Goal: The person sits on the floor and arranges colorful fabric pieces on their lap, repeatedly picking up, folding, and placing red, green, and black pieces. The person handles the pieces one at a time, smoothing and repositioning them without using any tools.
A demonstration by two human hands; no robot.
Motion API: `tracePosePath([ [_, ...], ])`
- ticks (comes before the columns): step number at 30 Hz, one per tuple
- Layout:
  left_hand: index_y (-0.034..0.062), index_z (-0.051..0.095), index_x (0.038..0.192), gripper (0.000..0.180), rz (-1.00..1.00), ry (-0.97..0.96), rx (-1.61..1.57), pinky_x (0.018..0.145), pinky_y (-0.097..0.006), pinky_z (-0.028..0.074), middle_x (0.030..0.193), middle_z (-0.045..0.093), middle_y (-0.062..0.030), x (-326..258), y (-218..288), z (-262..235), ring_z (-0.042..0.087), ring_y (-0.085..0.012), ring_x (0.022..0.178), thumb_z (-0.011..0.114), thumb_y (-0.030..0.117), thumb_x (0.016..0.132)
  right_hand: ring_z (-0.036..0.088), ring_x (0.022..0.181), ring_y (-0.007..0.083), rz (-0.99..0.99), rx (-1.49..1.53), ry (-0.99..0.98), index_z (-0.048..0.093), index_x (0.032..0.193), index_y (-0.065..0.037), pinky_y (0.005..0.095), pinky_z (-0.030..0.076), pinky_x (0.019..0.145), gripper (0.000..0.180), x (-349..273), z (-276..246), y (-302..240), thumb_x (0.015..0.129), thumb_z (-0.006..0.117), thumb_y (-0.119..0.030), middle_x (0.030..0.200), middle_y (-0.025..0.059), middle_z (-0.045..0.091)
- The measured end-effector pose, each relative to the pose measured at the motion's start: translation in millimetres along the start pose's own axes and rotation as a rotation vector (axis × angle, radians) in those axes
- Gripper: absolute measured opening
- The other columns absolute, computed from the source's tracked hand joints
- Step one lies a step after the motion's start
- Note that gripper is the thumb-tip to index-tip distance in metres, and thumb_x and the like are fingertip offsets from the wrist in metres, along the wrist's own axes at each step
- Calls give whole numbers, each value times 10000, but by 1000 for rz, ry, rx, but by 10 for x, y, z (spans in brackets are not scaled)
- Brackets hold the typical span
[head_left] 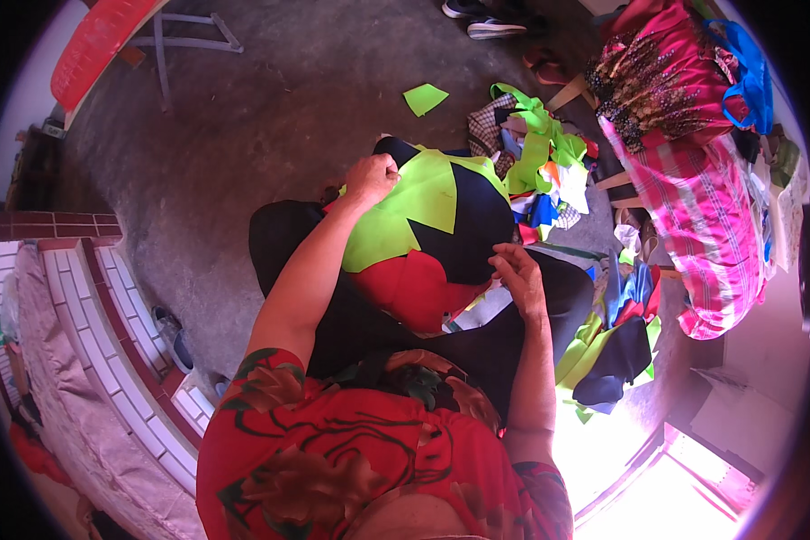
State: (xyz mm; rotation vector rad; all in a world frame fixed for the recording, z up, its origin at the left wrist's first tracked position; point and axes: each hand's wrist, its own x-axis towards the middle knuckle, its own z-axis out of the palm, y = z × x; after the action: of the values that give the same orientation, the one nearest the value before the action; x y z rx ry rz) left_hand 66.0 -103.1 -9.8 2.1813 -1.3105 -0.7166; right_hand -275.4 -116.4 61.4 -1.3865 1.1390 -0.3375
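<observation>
Across my lap lies a patchwork cloth [389, 236] of lime green, black and red pieces with pointed edges. My left hand [372, 177] is closed at the cloth's far left edge, fingers curled down onto the fabric where green meets black. To the right of the cloth my right hand [517, 270] is raised, its thumb and fingers drawn together near the black part. Whatever it pinches, if anything, is too small to see. A red piece [411, 286] hangs at the near side of the cloth, close to my body.
Fabric scraps [549, 166] in many colours are heaped at the right, with more scraps [607, 360] nearer. One green scrap [425, 99] lies on the floor ahead. A pink plaid cloth [693, 216] drapes at the far right. Shoes [495, 29] stand at the back, a red seat [99, 54] far left.
</observation>
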Motion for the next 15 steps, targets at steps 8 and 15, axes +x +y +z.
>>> tracePosePath([
  [8,108,650,882,137,36,30,-135,632,-370,503,744,667,-82,-86,39,29,664,-224,728,638,80,749,591,708,92,-3,-27,8,574,1156,-32,231,461,638,307,2,3,38,888,618,-175,921,52,656],
  [15,-1,633,1001,231,-115,-351,-652,454,-292,504,644,595,-70,-279,48,97,608,-155,520,540,-2,789,599,705,94,-37,-46,12,601,1118,-25,244,504,650,273,-3,42,38,873,632,-142,854,46,646],
])
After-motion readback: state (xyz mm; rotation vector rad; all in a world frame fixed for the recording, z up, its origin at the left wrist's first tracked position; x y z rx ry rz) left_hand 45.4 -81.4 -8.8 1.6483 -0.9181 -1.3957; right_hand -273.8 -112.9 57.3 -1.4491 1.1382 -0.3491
